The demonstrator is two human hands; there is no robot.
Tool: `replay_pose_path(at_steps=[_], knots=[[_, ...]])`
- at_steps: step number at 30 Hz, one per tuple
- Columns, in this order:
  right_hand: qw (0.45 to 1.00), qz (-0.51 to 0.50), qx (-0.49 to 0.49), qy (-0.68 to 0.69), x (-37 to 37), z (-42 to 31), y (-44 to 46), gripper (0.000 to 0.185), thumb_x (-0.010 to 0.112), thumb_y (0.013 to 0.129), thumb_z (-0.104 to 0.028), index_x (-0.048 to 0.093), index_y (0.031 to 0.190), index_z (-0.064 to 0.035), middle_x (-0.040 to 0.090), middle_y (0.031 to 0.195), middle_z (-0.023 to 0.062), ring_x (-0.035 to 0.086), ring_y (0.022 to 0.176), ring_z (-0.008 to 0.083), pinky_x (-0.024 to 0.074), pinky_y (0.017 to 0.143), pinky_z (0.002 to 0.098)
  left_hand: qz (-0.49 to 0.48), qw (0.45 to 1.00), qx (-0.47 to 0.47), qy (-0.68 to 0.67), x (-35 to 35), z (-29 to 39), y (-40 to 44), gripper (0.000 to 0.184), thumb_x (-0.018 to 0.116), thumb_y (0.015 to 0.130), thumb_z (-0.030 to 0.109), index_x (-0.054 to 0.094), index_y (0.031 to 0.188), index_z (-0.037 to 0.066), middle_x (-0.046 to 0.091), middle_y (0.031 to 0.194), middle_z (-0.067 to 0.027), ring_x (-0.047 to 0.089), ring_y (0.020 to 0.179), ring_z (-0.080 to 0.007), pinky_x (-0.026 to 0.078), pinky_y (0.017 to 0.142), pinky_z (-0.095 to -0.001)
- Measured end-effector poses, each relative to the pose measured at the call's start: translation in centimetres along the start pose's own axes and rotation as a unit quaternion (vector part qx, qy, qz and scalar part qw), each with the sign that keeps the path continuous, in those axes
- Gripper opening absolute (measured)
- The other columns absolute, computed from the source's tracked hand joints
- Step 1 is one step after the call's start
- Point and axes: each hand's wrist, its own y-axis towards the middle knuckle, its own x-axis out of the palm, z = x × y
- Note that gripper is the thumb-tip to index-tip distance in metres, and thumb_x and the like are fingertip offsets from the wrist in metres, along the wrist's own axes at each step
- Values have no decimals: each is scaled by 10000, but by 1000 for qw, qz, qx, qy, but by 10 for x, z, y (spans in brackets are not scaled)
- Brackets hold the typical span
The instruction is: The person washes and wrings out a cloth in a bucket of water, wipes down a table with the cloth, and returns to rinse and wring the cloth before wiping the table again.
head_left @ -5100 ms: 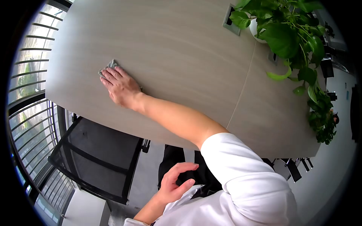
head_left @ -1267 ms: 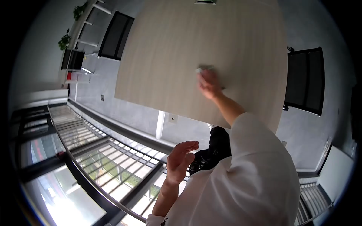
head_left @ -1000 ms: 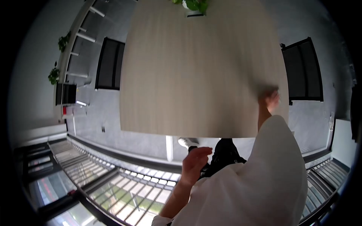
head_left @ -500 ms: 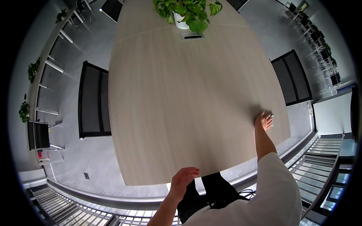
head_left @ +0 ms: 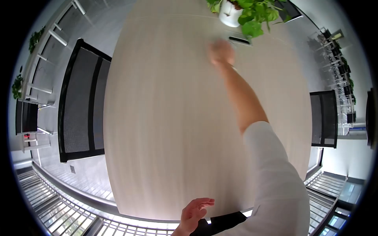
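My right hand reaches far over the light wooden table, just left of the black-slotted socket plate. Motion smears its fingers, and whatever lies under the palm cannot be made out. Beyond the plate stands a white pot with a leafy green plant. My left hand hovers at the near table edge, its fingers loosely curved, the thumb apart and nothing in it.
A black mesh chair stands along the table's left side, another chair along the right. Railings and windows run behind the near edge. More plants and furniture line the far left; rows of chairs stand far right.
My right hand has swept from the table's right side, where a small cloth showed beneath it, to beside the socket plate. The view has shifted; my left hand keeps its loose curve.
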Motion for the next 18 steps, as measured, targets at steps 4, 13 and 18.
replay_pose_path(at_steps=[4, 13, 18], knots=[[941, 59, -326, 61, 42, -158, -55, 647, 395, 960, -521, 443, 1396, -45, 414, 1478, 126, 367, 1375, 277, 246, 1157, 433, 14, 1000, 10, -15, 9, -1, 16, 404, 388, 839, -111, 530, 1216, -86, 616, 1190, -212, 592, 1143, -297, 444, 1024, -442], [976, 96, -186, -59, 33, -54, 77, 520, 359, 986, -440, 471, 1356, -93, 431, 1448, 100, 381, 1355, 244, 311, 1121, 405, 12, 999, 16, 27, 25, 14, 43, 415, 409, 841, -110, 515, 1242, -83, 603, 1217, -202, 583, 1159, -290, 434, 1038, -431], [994, 21, 95, -41, -17, 59, 108, 632, 262, 992, -485, 286, 1507, -119, 241, 1583, 91, 214, 1463, 243, 210, 1184, 400, 19, 1000, 11, -1, 21, -6, 53, 412, 421, 845, -105, 513, 1246, -87, 599, 1223, -204, 571, 1178, -293, 431, 1043, -429]])
